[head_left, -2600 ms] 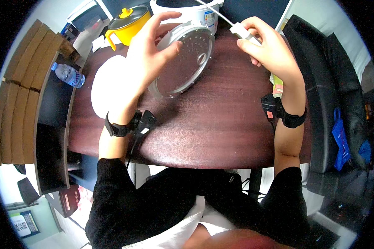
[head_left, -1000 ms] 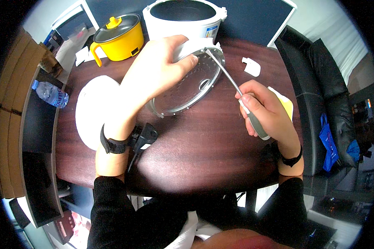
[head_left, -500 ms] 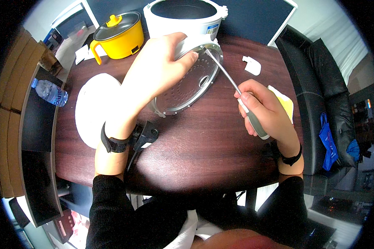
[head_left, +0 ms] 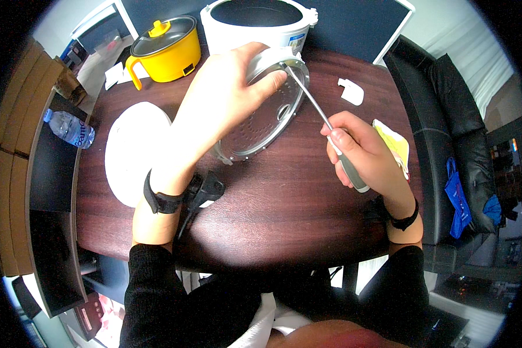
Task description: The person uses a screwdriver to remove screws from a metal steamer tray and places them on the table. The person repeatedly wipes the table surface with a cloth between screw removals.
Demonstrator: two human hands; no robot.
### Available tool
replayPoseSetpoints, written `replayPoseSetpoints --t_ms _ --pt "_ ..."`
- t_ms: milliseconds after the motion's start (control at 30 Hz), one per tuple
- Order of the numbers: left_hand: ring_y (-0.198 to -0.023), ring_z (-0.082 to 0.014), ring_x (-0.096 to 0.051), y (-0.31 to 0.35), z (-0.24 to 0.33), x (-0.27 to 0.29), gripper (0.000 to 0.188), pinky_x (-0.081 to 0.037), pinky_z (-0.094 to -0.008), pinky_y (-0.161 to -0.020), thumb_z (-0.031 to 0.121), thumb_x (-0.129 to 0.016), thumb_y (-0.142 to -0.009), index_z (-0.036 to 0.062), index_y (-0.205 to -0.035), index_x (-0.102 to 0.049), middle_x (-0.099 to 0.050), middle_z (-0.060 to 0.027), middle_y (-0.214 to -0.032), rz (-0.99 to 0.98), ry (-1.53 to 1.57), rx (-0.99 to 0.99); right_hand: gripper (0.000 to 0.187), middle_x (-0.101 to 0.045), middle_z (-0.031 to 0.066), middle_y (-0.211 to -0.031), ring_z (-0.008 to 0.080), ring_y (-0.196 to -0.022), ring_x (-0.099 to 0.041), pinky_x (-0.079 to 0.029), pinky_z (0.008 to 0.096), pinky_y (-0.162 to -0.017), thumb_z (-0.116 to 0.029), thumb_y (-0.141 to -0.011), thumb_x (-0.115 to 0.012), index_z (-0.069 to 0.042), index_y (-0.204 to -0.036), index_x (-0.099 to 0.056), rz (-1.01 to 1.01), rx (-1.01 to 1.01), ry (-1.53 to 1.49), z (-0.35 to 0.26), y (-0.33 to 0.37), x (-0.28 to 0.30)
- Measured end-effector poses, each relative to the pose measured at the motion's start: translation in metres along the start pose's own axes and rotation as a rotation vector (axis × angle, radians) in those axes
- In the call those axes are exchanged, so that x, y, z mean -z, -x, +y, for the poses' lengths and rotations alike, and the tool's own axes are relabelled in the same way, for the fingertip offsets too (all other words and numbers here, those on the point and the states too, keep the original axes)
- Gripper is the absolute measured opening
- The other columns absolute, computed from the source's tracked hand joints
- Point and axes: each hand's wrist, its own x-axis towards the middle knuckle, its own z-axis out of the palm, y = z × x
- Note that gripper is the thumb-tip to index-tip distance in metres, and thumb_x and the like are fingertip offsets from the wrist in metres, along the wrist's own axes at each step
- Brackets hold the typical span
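Tilted up on the table is a round lid (head_left: 260, 134) with a metal rim and a perforated inner plate. My left hand (head_left: 229, 87) grips its upper left edge, the thumb lying over the rim. In my right hand (head_left: 362, 151) is a screwdriver (head_left: 311, 97) with a grey and white handle. Its tip touches the lid's rim near the top, close to my left thumb; a screw there is too small to make out. Behind the lid stands a white rice cooker body (head_left: 255, 29) with a dark inside. A white rounded cover (head_left: 134, 153) lies left of my left forearm.
A yellow pot (head_left: 167, 55) with a dark lid stands at the back left. A small white plastic piece (head_left: 351, 93) and a yellow-and-white packet (head_left: 395, 145) lie on the right. A black plug and cable (head_left: 206, 194) lie by my left wrist. A water bottle (head_left: 69, 129) is beyond the table's left edge.
The lid has tipped slightly more upright, and my left thumb has shifted right and up along its rim. My right hand and the screwdriver have moved slightly to the left.
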Motion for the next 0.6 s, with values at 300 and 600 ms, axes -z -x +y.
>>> replayPoseSetpoints --t_ms 300,600 --pt "-0.078 -0.0356 -0.066 0.0020 0.0013 -0.0024 0.033 -0.052 -0.0399 -0.071 0.020 -0.070 -0.077 -0.0013 -0.101 -0.063 -0.064 -0.0238 -0.080 0.052 -0.124 -0.013 0.030 -0.050 0.0001 -0.062 0.0042 -0.043 -0.044 -0.034 0.0190 -0.038 -0.017 -0.100 -0.041 0.000 -0.122 -0.052 -0.041 0.076 0.127 -0.0016 -0.0034 0.0063" --pt "-0.079 -0.0348 -0.067 0.0039 0.0081 -0.0017 0.031 -0.053 -0.0396 -0.072 0.016 -0.069 -0.077 -0.0003 -0.102 -0.062 -0.065 -0.0235 -0.078 0.026 -0.157 0.029 0.027 -0.059 0.0103 -0.073 0.0265 -0.060 -0.058 -0.045 0.0352 -0.053 -0.018 -0.090 -0.058 -0.008 -0.115 -0.056 0.337 0.439 1.008 0.0011 0.0018 0.0013"
